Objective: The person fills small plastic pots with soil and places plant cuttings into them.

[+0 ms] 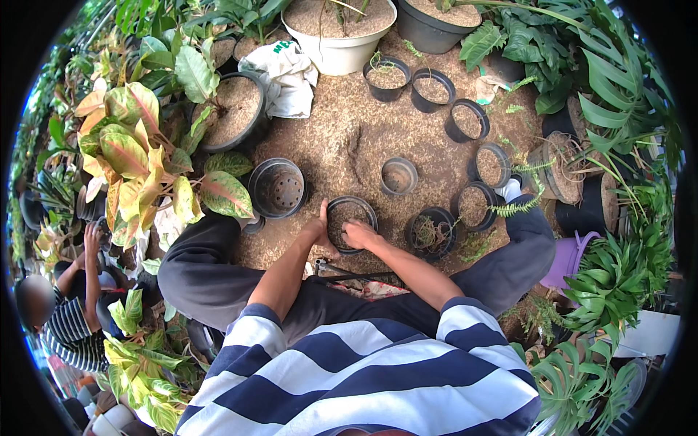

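Note:
A round black plastic pot [375,211] filled with brownish growing medium stands on the ground between my legs. My left hand [322,229] rests against the pot's left side, thumb and fingers spread. My right hand [357,234] reaches over the right rim, its fingertips down at the medium; whether they hold anything is hidden. An empty black pot with drainage holes [278,188] stands to the upper left. Beyond my right hand is a small pot [399,175], and to its right a black pot holding dry, tangled roots or stems [432,233].
Several filled black pots [433,90] curve along the right, some with ferns. A large white pot [338,49], a white sack [283,82] and a leafy aglaonema [131,158] stand further out. A purple bucket [567,261] is at right. Another person [76,321] sits at far left.

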